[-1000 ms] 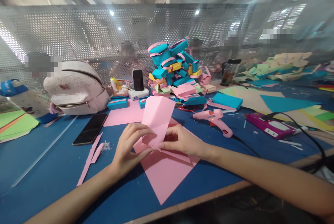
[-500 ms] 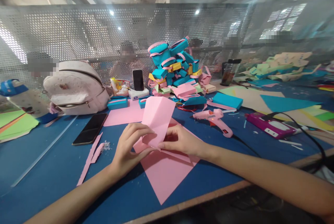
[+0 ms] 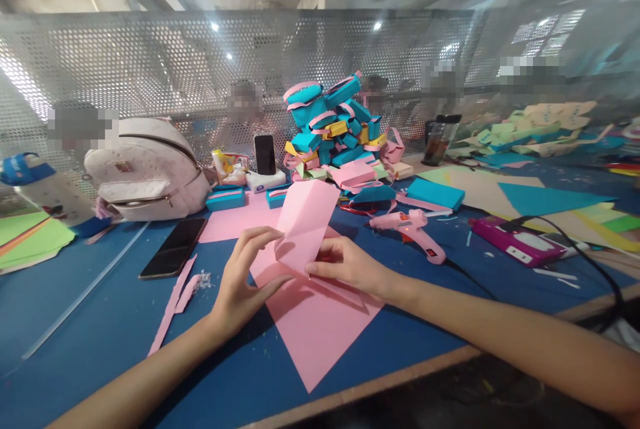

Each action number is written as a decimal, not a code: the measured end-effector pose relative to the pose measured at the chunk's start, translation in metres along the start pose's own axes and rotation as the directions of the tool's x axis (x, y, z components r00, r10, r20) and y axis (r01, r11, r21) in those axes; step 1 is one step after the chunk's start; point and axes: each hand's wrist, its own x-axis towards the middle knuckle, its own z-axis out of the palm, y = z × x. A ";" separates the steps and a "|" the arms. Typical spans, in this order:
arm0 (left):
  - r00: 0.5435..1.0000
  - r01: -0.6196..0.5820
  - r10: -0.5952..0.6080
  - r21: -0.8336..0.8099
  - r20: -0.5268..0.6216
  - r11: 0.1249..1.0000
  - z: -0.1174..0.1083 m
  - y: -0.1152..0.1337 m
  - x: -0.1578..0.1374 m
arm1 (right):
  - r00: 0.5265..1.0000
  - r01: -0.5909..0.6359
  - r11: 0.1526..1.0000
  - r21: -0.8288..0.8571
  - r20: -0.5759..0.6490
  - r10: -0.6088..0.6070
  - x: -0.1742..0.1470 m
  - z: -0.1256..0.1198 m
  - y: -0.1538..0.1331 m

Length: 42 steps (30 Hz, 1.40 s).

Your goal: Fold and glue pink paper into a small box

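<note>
A folded piece of pink paper stands raised above a flat pink sheet on the blue table. My right hand pinches its lower right edge between thumb and fingers. At its left side is my left hand, with thumb and fingers spread apart; the fingertips are close to the paper's left edge, and I cannot tell whether they touch it. A pink glue gun lies to the right of my right hand, its cord running toward the table's front edge.
Blue, pink and yellow paper boxes are heaped at the back. Left are a black phone, pink paper strips, a white backpack and a bottle. A purple power strip with cables lies right. People sit beyond the perforated screen.
My left fingers have opened and drawn slightly left, away from the paper's fold. My right hand keeps its pinch, and the folded paper has shifted slightly up and right.
</note>
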 end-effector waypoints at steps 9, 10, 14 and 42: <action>1.000 0.007 -0.005 -0.055 0.026 0.998 -0.004 -0.001 0.000 | 0.999 -0.011 1.000 0.015 0.040 0.011 -0.001 0.000 0.001; 0.999 -0.009 0.011 -0.061 0.038 0.998 -0.005 -0.002 0.000 | 0.999 -0.015 1.000 0.019 0.051 0.014 -0.001 0.000 0.000; 0.996 -0.058 0.062 -0.055 0.066 0.997 -0.008 -0.003 0.002 | 0.997 -0.002 1.000 0.031 0.077 0.000 -0.002 0.001 -0.005; 0.982 -0.157 0.157 -0.008 0.109 0.988 -0.006 0.000 0.002 | 0.990 0.088 0.993 -0.073 0.120 -0.079 -0.005 -0.005 0.005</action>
